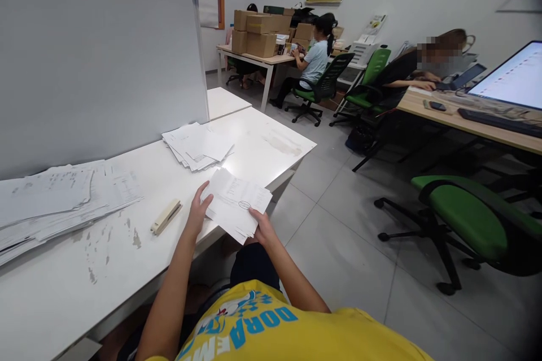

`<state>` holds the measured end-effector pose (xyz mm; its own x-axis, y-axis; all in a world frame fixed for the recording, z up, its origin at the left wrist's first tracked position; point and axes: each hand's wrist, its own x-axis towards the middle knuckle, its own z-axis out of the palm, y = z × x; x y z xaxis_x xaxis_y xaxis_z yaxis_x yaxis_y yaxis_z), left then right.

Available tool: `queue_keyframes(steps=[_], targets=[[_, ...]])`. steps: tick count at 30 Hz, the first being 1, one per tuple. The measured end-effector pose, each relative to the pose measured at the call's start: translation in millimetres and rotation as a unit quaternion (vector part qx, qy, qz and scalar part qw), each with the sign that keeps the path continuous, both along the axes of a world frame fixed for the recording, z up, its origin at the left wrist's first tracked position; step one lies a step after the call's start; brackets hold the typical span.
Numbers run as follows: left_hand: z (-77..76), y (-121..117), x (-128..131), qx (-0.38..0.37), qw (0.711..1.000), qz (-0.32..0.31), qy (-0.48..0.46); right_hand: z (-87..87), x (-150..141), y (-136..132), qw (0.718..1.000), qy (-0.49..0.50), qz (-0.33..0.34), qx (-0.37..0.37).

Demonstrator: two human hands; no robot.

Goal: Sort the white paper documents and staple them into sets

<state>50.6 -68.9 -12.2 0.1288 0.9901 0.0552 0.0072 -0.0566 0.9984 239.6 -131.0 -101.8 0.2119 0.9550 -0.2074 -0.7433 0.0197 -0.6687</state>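
Note:
A small stack of white printed papers, an oval black stamp mark on its top sheet, is held between my hands over the table's front edge. My left hand grips the stack's left edge, thumb on top. On the lower right edge, my right hand pinches the sheets, its thumb beside the stamp mark. A cream stapler lies on the white table just left of my left hand. Beyond the held sheets sits a loose pile of papers. The undersides of both hands are hidden.
A larger paper pile lies at the left by a grey partition. Green chairs stand on the floor to the right. Two people sit at other desks, one near cardboard boxes, one by a monitor.

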Motion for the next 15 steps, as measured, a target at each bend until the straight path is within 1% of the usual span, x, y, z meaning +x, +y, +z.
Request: queue_keyframes(steps=[3,6,12,13,15], targets=[[-1.8,0.7,1.5,-0.021,0.999,0.027,0.037,4.8,9.5,-3.4,0.999,0.009,0.002,-0.042],[-3.7,2.3,1.9,-0.045,0.997,0.044,0.033,8.6,17.4,-5.9,0.998,0.011,0.028,-0.047],[-2.5,5.8,0.3,-0.055,0.998,0.004,-0.027,12.5,24.1,-9.6,0.998,-0.018,0.051,-0.032],[-1.8,5.5,-0.2,-0.054,0.998,-0.005,-0.032,12.1,24.5,-10.3,0.998,-0.021,0.047,-0.029],[-1.6,2.8,-1.1,-0.038,0.998,-0.034,-0.044,10.9,23.9,-11.7,0.999,-0.027,0.018,-0.027]])
